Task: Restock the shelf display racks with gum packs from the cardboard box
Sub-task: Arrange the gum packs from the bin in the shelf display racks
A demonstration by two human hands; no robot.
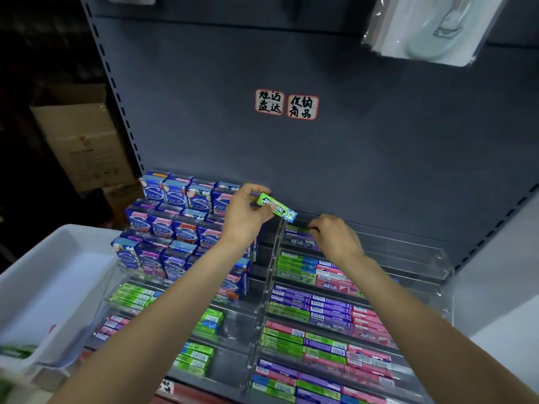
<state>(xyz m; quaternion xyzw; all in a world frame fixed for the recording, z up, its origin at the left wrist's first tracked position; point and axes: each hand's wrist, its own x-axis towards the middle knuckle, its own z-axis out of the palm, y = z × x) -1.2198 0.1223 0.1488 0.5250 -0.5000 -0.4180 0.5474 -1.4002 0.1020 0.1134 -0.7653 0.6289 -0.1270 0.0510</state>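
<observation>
Your left hand [244, 215] is raised over the shelf at about the centre of the view, its fingers [256, 190] and thumb pinched around a green Doublemint gum pack [276, 207]. The pack points toward 4 o'clock, its far end hanging just above the top tier of the clear display rack [437, 268].

Your right hand [335, 236] sits at 3 o'clock from the left one, near it but apart. Its fingers are curled down into the rack's top tier, with the fingertips at a green pack [296, 228] lying there; you cannot tell whether they actually grip it. A purple pack [300, 243] lies just in front of that one in the same tier.

Below, toward 6 o'clock, the rack steps down in tiers filled with rows of green, purple and pink gum packs [326, 312] lying flat, barcodes up.

At 9 o'clock from your left hand, blue boxes [163, 220] are stacked upright in stepped rows, and under them a second clear rack [125, 298] holds a few green and pink packs.

A white plastic bin [52, 275] sits at 8 o'clock, at the left edge of the view. Brown cardboard boxes [84, 141] stand in the dark at 10 o'clock, beyond the shelf upright. Two handwritten labels [285, 104] are stuck on the grey back panel at 12 o'clock, and a clear plastic packet [428, 27] hangs at 1 o'clock.
</observation>
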